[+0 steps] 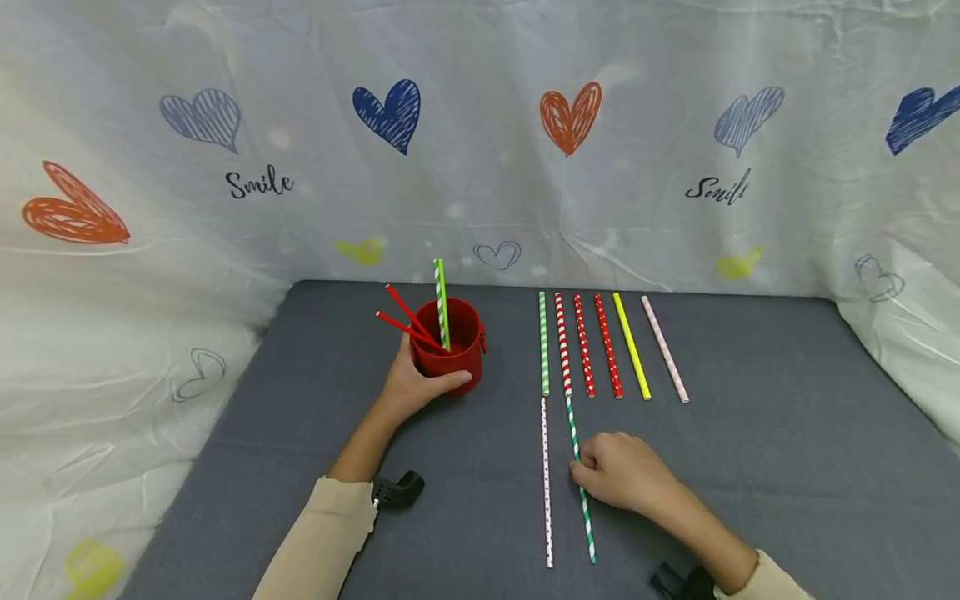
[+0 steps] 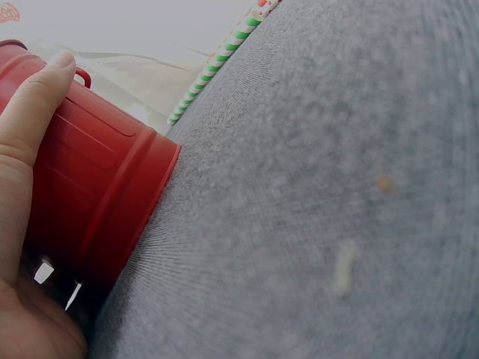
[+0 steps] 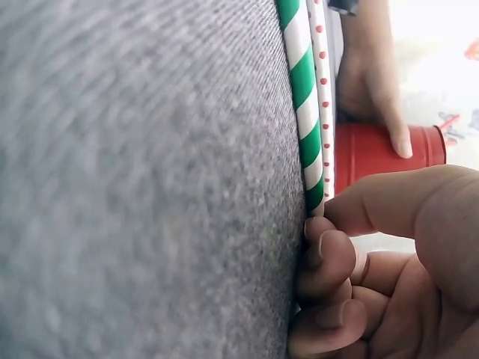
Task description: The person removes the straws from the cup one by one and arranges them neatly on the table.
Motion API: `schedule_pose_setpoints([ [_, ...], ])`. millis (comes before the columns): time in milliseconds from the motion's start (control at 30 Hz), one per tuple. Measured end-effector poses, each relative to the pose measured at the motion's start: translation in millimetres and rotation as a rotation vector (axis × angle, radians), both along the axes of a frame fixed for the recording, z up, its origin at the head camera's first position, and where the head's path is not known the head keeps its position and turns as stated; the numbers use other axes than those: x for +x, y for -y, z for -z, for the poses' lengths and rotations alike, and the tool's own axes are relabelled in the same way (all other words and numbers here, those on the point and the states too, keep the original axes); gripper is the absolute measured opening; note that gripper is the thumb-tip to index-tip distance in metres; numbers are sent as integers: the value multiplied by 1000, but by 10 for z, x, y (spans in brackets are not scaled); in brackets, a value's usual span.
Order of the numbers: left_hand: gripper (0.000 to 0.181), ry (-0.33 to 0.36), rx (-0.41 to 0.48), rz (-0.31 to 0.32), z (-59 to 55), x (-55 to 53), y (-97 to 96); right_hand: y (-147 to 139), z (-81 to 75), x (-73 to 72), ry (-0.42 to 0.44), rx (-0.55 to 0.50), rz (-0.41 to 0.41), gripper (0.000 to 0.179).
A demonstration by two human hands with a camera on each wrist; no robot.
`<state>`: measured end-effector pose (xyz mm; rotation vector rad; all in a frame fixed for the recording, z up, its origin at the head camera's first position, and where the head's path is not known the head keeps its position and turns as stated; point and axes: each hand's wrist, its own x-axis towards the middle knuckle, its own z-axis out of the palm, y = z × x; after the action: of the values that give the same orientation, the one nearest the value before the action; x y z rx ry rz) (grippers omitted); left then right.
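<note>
We begin at the left, folks, where the white curtain (image 1: 480, 50) drops down and then runs along the table's (image 1: 787, 375) back edge, and it bulges over the right corner too. Dark grey cloth covers the table, lightly creased. Counting prints on the curtain, we get two orange hearts (image 1: 71, 215), two pale blue, two dark blue, three yellow, three in outline, and "Smile" (image 1: 259, 182) twice!

Two arms in play, beige sleeves (image 1: 322, 533) on both. The left hand (image 1: 416, 387) is wrapped round the one red cup (image 1: 467, 358), near the back edge, left of its middle. In the cup we count two red straws (image 1: 409, 314) leaning left and two green straws (image 1: 444, 304), nearly upright.

Rightward, eight straws lie on the table: six in a back row by the back edge's middle, two in front. We see the pale green straw (image 1: 543, 343), with the white dotted straw (image 1: 546, 483) before it; the red striped straw (image 1: 563, 343), with the dark green striped straw (image 1: 587, 517) before it, and that's the one our right hand (image 1: 626, 471) pinches! Next, two red dotted straws (image 1: 584, 346), one yellow straw (image 1: 632, 346), one pink straw (image 1: 664, 349).
</note>
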<state>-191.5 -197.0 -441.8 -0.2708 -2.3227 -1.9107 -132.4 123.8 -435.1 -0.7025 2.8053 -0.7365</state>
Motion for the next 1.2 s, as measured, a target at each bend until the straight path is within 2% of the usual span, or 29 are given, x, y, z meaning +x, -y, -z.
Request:
schedule_pose_setpoints([
  [367, 97, -1, 9, 5, 13, -14, 14, 28, -11, 3, 30, -12, 1, 47],
  [667, 96, 7, 13, 13, -6, -8, 10, 4, -29, -21, 67, -46, -34, 51],
  [933, 97, 9, 7, 12, -20, 5, 3, -38, -65, -64, 150, -54, -77, 53],
  [1200, 96, 20, -3, 4, -27, 10, 12, -62, -167, -152, 167, -20, -93, 59],
])
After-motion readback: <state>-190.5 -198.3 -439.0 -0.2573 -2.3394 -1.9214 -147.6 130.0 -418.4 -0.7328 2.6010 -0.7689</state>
